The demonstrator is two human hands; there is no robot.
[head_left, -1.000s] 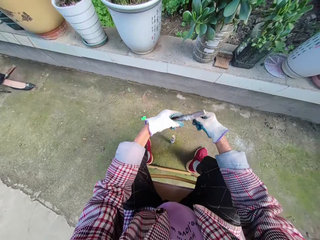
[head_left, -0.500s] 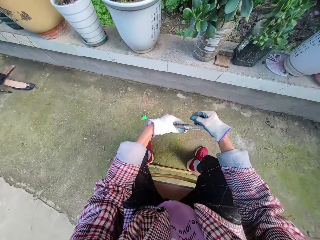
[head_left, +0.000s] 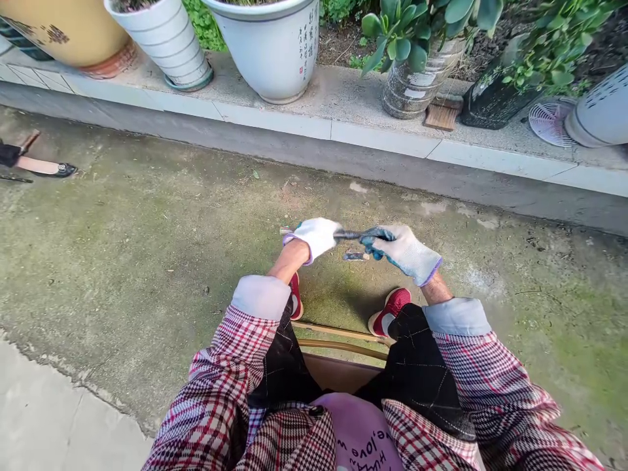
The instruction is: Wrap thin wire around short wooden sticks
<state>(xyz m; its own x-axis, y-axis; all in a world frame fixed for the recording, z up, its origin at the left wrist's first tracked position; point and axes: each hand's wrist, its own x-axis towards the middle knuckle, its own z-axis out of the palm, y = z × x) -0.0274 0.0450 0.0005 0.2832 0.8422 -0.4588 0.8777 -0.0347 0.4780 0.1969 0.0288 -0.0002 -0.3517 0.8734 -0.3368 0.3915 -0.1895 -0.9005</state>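
Both my hands wear white knit gloves with blue-green palms. My left hand (head_left: 315, 235) is closed round one end of a thin grey metal rod (head_left: 349, 234) held level above the ground. My right hand (head_left: 403, 251) is closed on the rod's other end, fingers curled over it. A small dark piece (head_left: 355, 256) shows just below the rod between my hands; whether it hangs from the rod or lies on the ground I cannot tell. My red shoes (head_left: 390, 309) rest on the mossy concrete below.
A raised tiled ledge (head_left: 343, 134) runs across the back with white pots (head_left: 267, 46), a yellow pot (head_left: 63, 29), leafy plants (head_left: 417, 33), a wooden brush (head_left: 442, 112) and a white fan grille (head_left: 548, 121). Another person's foot (head_left: 44, 169) is at far left. A wooden stool (head_left: 338, 350) sits under me.
My hands have drawn closer together along the rod, and my right hand went from loosely open over its end to closed on it. The small green scrap on the ground is now hidden.
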